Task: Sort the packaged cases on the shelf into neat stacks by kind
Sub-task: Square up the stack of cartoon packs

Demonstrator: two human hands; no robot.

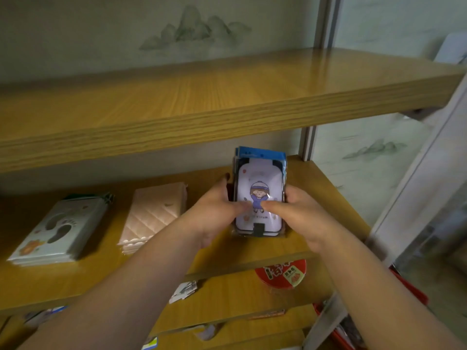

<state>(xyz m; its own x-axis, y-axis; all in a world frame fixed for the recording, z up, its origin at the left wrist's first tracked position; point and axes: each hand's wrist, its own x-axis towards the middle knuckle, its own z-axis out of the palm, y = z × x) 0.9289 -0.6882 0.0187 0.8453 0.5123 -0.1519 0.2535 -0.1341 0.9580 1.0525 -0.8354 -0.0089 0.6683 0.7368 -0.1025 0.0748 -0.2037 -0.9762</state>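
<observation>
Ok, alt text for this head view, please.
Both hands, left and right, grip a stack of cartoon-girl cases standing on the middle wooden shelf. To its left lie a pink quilted stack and a footprint-design stack.

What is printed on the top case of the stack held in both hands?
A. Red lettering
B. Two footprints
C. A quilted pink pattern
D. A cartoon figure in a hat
D: the top case, gripped by the left hand and right hand, shows a hatted cartoon figure.
</observation>
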